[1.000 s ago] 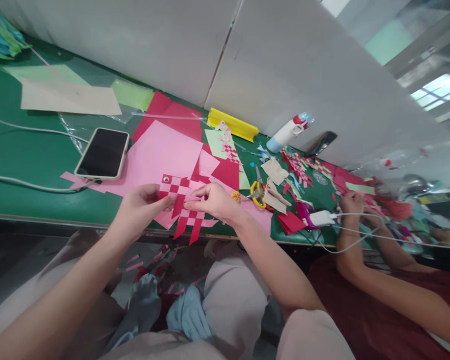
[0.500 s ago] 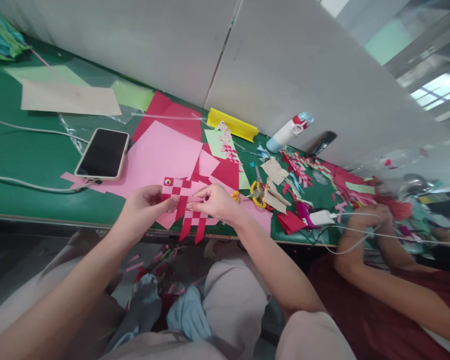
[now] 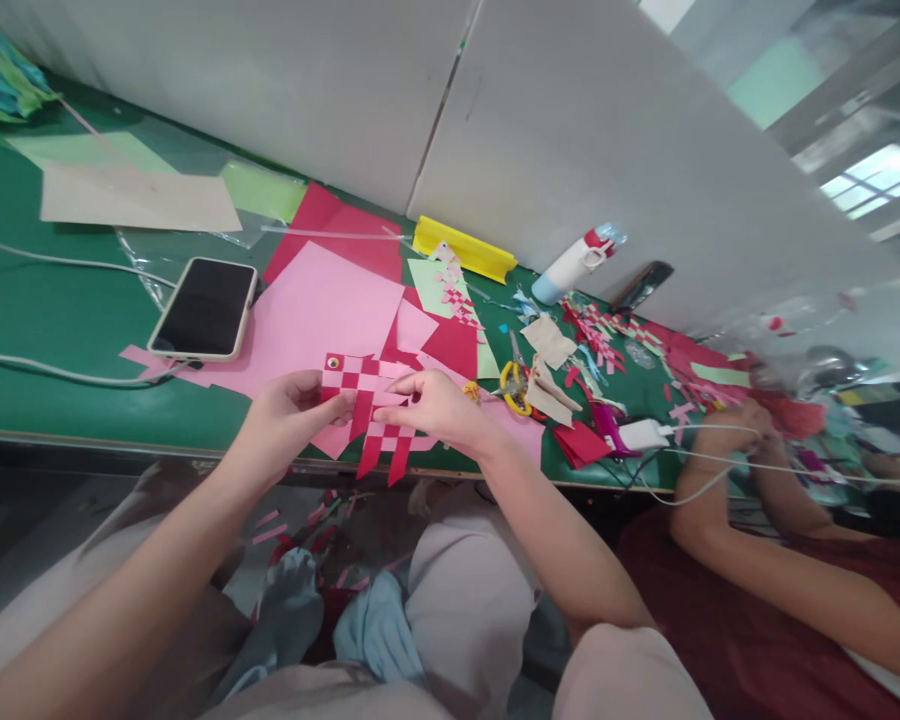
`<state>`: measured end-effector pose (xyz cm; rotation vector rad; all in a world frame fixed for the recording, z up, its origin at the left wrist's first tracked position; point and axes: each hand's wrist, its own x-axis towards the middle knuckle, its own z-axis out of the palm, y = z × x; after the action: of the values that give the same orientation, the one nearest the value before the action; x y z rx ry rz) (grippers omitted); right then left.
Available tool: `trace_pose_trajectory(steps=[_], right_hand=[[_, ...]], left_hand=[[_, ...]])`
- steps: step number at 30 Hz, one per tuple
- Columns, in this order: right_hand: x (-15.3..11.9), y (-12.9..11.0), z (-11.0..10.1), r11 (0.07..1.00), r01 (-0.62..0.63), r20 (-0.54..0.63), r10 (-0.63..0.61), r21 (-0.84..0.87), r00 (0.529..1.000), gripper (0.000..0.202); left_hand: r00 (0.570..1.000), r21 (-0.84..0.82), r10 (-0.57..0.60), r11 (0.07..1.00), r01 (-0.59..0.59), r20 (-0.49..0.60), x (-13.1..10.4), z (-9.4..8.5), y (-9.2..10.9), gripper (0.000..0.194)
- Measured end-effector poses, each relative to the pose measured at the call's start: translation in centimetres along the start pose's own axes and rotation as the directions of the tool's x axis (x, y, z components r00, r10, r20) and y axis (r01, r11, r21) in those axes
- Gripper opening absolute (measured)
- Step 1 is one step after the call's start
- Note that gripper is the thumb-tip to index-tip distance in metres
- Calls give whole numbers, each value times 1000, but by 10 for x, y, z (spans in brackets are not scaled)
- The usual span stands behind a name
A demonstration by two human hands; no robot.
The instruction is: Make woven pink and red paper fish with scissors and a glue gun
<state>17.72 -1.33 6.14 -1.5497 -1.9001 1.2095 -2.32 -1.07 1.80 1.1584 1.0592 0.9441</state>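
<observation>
A pink-and-red woven paper figure point(image 3: 355, 381) with a googly eye lies between my hands near the table's front edge, its red strips hanging over that edge. My left hand point(image 3: 298, 405) pinches its left side, thumb on top. On the other side, my right hand point(image 3: 439, 405) is closed at thumb and fingertips on a pink paper strip of the weave. Beneath and behind lie large pink paper sheets point(image 3: 322, 295) and red paper point(image 3: 450, 345). Yellow-handled scissors point(image 3: 515, 388) rest to the right of my right hand.
A phone point(image 3: 206, 308) with a cable lies on the green table point(image 3: 60, 400) at left. Behind stand a yellow folded piece point(image 3: 465, 250) and a white bottle point(image 3: 574, 268). Paper scraps and a purple device point(image 3: 607, 428) are to the right, beside a co-worker's hands point(image 3: 731, 430).
Both hands keep their grip on the woven paper. My right fingertips have shifted very slightly, with the pink strip lifted a little between them.
</observation>
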Motion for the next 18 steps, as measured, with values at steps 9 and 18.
trace_pose_trajectory(steps=[9,18], right_hand=[[2,1,-12,985,-12,-2,12,171,1000,33],[3,2,-11,995,-42,27,40,88,999,35]], left_hand=[[1000,-50,-22,999,21,-12,0,0,2,35],[999,-94,-40,995,39,-5,0,1,6,37]])
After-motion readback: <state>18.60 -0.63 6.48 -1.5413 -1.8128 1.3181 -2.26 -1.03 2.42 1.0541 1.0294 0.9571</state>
